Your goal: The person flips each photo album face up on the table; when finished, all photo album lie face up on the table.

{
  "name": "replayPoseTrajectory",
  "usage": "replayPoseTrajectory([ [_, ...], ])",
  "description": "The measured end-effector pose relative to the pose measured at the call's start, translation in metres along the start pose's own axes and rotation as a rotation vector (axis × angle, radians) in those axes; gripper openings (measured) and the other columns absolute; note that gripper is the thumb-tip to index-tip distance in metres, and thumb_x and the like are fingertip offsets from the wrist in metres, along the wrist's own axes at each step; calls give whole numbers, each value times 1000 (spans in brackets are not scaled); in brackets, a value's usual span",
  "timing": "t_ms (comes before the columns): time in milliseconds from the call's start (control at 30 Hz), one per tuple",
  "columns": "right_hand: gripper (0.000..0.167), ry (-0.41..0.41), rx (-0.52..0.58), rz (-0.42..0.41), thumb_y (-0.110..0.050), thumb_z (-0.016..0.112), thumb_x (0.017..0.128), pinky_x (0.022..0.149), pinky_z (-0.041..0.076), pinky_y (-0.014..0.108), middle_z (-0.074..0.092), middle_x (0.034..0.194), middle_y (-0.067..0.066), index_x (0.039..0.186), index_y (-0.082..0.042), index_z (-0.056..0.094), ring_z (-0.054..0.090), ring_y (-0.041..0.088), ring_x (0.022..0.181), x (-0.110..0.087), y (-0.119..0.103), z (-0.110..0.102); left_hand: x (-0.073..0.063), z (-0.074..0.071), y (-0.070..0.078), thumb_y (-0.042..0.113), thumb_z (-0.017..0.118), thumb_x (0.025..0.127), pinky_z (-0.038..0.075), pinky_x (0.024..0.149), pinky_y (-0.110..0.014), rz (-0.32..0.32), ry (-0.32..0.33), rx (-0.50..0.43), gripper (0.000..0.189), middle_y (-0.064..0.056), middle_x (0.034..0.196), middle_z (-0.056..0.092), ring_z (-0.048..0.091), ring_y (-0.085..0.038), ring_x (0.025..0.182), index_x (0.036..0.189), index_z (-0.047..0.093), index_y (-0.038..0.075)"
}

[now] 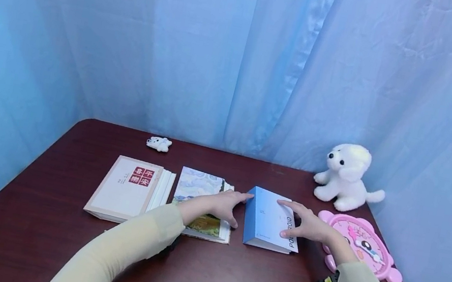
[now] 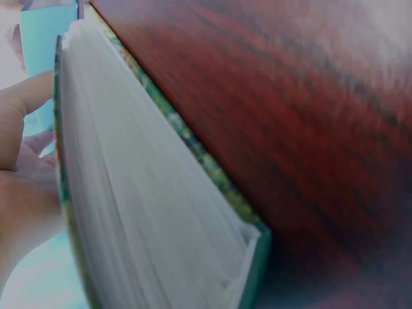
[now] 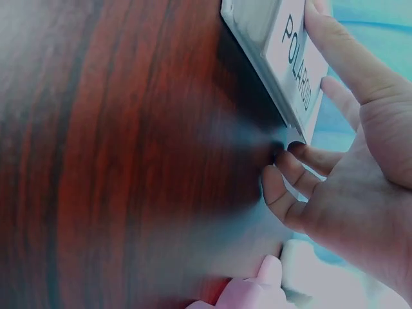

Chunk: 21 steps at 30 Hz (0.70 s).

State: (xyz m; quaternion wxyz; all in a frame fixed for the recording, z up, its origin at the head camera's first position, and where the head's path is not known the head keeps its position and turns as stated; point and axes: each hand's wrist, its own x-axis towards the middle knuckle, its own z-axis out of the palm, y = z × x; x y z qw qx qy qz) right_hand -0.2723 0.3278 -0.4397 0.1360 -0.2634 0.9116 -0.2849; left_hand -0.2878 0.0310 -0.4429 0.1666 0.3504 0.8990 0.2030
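A thick blue and white book [image 1: 269,218] marked POLAROID lies flat on the table between both hands. My left hand [image 1: 227,206] reaches over the book with a painted landscape cover [image 1: 198,184], its index fingertip at the blue book's spine and its thumb held apart. On the other side, my right hand [image 1: 309,225] has its thumb and index finger on the blue book's cover. In the right wrist view the remaining fingers [image 3: 283,196] bend loosely beside that book's edge. The painted book's page block [image 2: 141,174] fills much of the left wrist view.
Left of the painted book lies a cream book [image 1: 123,189] with red characters. A small white plush toy [image 1: 159,144] rests near the back edge. At right are a white plush dog [image 1: 346,176] and a pink toy clock [image 1: 357,240]. Blue curtains [image 1: 195,56] surround the table [image 1: 212,278].
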Motion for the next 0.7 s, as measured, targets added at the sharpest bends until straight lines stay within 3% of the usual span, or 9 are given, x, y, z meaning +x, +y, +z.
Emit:
replayPoseTrajectory([
  [167,87,-34,-17,34,-38,77,77,102,22,69,28,148,26,147,-9,33,27,45,133,4,2,-3,-4,-5,1,21,70,86,33,109,-37,25,45,-53,80,-5,150,34,30,-21,139,151,23,18],
  [333,85,-6,-149,48,-46,75,76,102,10,73,24,149,30,144,-10,38,18,48,137,6,-6,-10,-15,-19,1,19,66,89,30,111,-41,45,116,-65,72,-7,148,38,33,-23,138,150,27,14],
  [567,70,135,-305,-27,-44,67,84,100,30,65,36,144,27,140,-8,45,33,46,132,8,-36,-29,-49,-49,1,26,60,93,32,110,-40,20,207,-7,63,-4,149,37,31,-23,139,149,31,17],
  [700,63,190,-330,-40,-38,65,88,101,35,59,40,143,22,140,-9,45,37,41,131,8,-55,-39,-73,-64,-4,32,58,94,32,109,-40,23,326,99,60,-5,147,41,34,-23,137,147,35,15],
])
